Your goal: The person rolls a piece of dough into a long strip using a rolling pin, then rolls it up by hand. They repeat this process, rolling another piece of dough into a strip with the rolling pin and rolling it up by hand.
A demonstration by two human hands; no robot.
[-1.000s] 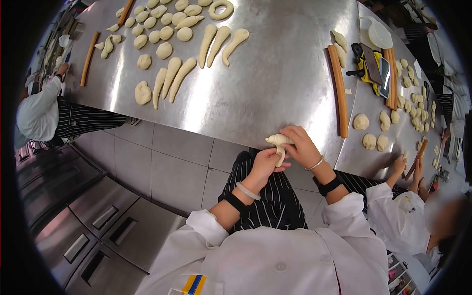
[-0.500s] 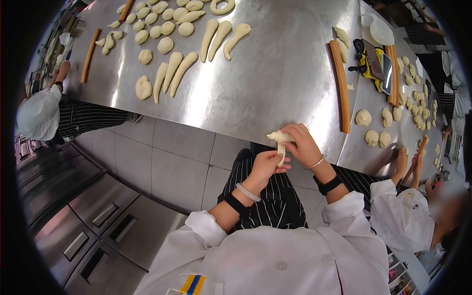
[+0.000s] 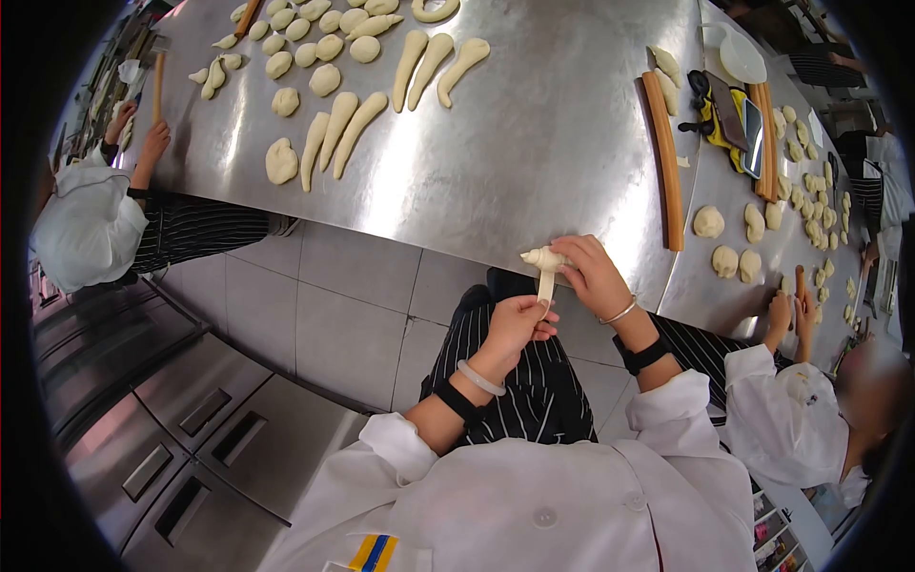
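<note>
Holding, at the table's [image 3: 543, 162] near edge: one coiled dough [image 3: 542, 258]. We are gripping its coil with our right hand [image 3: 595, 276], pinching its tail with our left hand [image 3: 518, 322]. Patch [image 3: 376, 552]: yellow-and-blue striped. Bare steel is stretching between tapered strips [image 3: 463, 72] and rolling pin [image 3: 664, 162].

one held dough roll [image 3: 545, 258], six tapered dough strips [image 3: 360, 135], one dough ring [image 3: 436, 14]

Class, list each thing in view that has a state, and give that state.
Spiral cream dough piece, partly coiled, tail uncoiled
Left hand, pinching the tail
Right hand, holding the coil
Six tapered cream dough strips, uncoiled
Nearest long brown wooden rod, lying unheld
Round cream dough lumps, not elongated
</note>
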